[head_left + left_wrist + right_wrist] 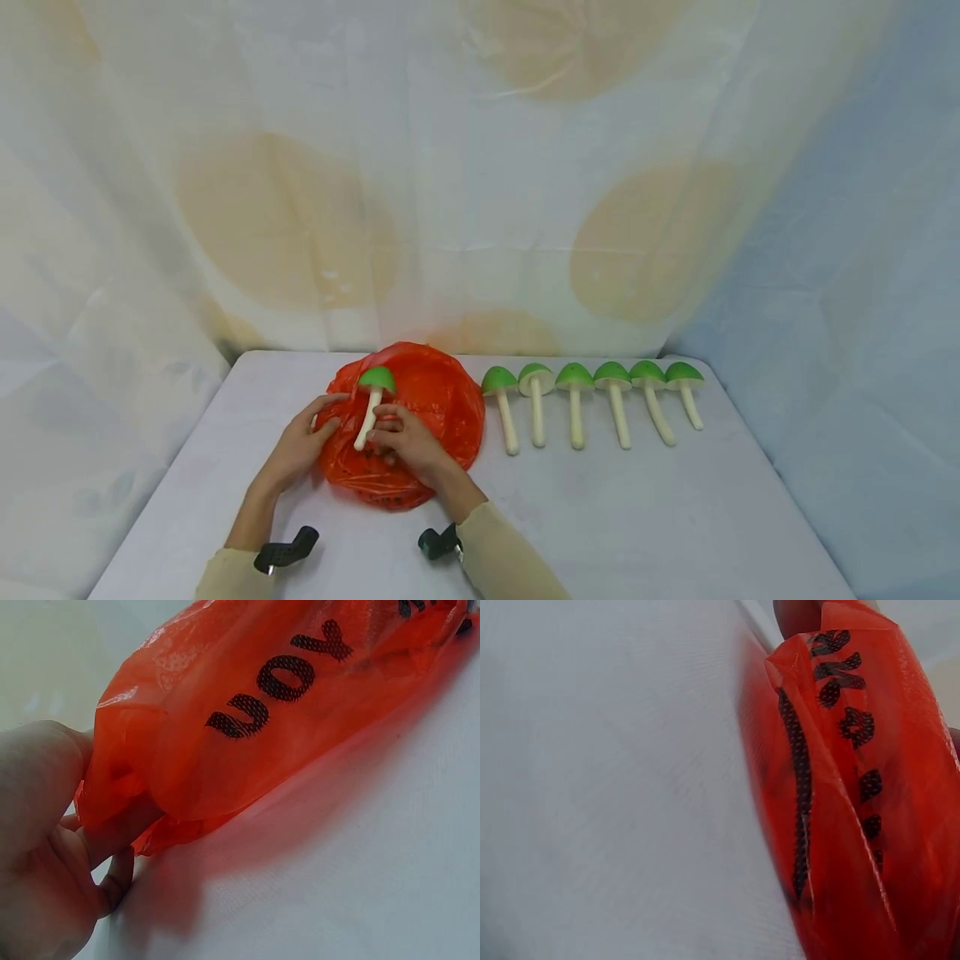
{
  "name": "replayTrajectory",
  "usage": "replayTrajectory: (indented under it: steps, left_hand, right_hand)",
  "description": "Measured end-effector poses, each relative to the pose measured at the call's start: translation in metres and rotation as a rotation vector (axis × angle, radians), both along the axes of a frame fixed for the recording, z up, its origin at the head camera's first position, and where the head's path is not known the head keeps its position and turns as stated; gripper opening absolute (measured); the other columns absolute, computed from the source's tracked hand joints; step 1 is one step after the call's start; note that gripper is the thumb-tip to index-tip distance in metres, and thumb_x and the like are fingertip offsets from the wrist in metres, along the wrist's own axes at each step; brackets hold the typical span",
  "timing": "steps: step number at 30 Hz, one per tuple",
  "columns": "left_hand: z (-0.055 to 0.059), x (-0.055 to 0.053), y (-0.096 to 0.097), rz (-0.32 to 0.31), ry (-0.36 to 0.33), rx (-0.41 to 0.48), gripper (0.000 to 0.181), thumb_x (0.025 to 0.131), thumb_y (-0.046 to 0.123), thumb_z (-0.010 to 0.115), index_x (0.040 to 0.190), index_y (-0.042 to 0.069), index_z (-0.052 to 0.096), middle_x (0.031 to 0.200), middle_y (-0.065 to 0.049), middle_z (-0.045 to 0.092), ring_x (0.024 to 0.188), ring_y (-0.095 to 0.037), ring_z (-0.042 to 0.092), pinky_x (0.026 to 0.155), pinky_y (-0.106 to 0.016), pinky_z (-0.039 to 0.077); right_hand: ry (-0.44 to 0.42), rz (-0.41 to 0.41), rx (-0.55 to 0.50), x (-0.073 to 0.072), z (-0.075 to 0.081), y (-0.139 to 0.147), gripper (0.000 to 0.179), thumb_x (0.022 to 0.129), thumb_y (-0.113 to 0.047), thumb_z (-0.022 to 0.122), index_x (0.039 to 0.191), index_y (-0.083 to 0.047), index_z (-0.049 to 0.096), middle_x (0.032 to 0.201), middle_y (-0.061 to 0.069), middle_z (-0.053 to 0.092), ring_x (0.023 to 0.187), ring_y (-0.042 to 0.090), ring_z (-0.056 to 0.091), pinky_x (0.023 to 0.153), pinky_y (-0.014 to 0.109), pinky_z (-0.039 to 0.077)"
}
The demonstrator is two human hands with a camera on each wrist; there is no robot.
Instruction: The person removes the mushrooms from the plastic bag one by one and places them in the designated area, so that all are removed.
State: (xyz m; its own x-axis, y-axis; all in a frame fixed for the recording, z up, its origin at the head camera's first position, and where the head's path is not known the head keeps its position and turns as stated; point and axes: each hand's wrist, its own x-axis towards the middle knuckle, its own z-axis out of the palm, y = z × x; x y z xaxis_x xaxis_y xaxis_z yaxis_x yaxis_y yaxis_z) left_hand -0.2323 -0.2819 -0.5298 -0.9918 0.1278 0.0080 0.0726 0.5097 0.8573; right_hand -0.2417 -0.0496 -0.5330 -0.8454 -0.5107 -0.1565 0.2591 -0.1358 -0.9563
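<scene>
A red plastic bag lies spread on the table in the head view, its mouth facing up; black lettering marks its side. My left hand pinches the bag's left rim between thumb and fingers. Over the bag's opening, my right hand holds a toy mushroom by its pale stem, the green cap pointing away from me. The right wrist view shows mostly the bag close up, with the mushroom out of sight.
Several more green-capped toy mushrooms lie in a row right of the bag, stems toward me. The white table ends at a patterned curtain behind, and pale sheets hang along both sides.
</scene>
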Motion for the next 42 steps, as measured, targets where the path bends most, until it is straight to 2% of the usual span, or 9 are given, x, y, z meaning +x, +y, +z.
replayTrajectory:
  steps: [9, 14, 21, 28, 35, 42]
  left_hand:
    - [0.000, 0.000, 0.001, -0.004, -0.004, 0.019, 0.040, 0.106, 0.026, 0.052, 0.145, 0.027, 0.048, 0.158, -0.015, 0.036, 0.145, -0.043, 0.031, 0.108, -0.068, 0.035]
    - [0.000, -0.001, 0.000, -0.002, -0.006, 0.011, 0.039, 0.106, 0.026, 0.052, 0.145, 0.027, 0.048, 0.158, -0.015, 0.036, 0.146, -0.042, 0.031, 0.108, -0.068, 0.035]
    - [0.000, -0.002, 0.001, 0.004, -0.007, -0.002, 0.039, 0.106, 0.027, 0.052, 0.144, 0.027, 0.049, 0.158, -0.015, 0.036, 0.146, -0.043, 0.030, 0.109, -0.069, 0.033]
    - [0.001, -0.001, 0.000, 0.012, -0.006, -0.029, 0.039, 0.106, 0.029, 0.052, 0.145, 0.027, 0.049, 0.159, -0.016, 0.034, 0.147, -0.044, 0.028, 0.109, -0.071, 0.031]
    - [0.000, -0.002, -0.002, 0.017, -0.022, -0.034, 0.040, 0.106, 0.029, 0.052, 0.146, 0.026, 0.048, 0.161, -0.017, 0.031, 0.148, -0.045, 0.023, 0.109, -0.073, 0.027]
    - [0.000, -0.005, -0.002, 0.002, -0.019, -0.024, 0.041, 0.106, 0.029, 0.052, 0.146, 0.026, 0.048, 0.161, -0.018, 0.030, 0.148, -0.046, 0.023, 0.108, -0.072, 0.029]
  right_hand:
    - [-0.085, -0.090, -0.078, -0.002, -0.002, 0.000, 0.040, 0.094, -0.026, 0.071, 0.131, -0.021, 0.055, 0.095, 0.006, 0.069, 0.075, 0.017, 0.055, 0.063, 0.022, 0.050]
    - [-0.103, -0.105, -0.119, -0.004, -0.001, 0.001, 0.040, 0.096, -0.017, 0.069, 0.133, -0.016, 0.054, 0.101, 0.007, 0.068, 0.077, 0.018, 0.058, 0.067, 0.023, 0.053]
    - [-0.075, -0.088, -0.117, -0.006, 0.001, 0.004, 0.039, 0.096, -0.009, 0.067, 0.133, -0.016, 0.055, 0.110, 0.010, 0.062, 0.087, 0.020, 0.065, 0.076, 0.028, 0.058]
    - [-0.026, -0.073, -0.078, -0.009, 0.007, 0.013, 0.038, 0.095, -0.009, 0.068, 0.130, -0.017, 0.058, 0.114, 0.009, 0.059, 0.094, 0.020, 0.065, 0.084, 0.033, 0.060]
    - [0.022, -0.002, -0.104, -0.009, 0.010, 0.021, 0.038, 0.096, -0.006, 0.066, 0.132, -0.014, 0.057, 0.117, 0.010, 0.057, 0.095, 0.018, 0.064, 0.084, 0.030, 0.059]
    - [0.010, 0.006, -0.165, -0.011, 0.012, 0.027, 0.044, 0.095, -0.003, 0.065, 0.137, -0.012, 0.052, 0.116, 0.008, 0.054, 0.099, 0.019, 0.062, 0.087, 0.031, 0.058]
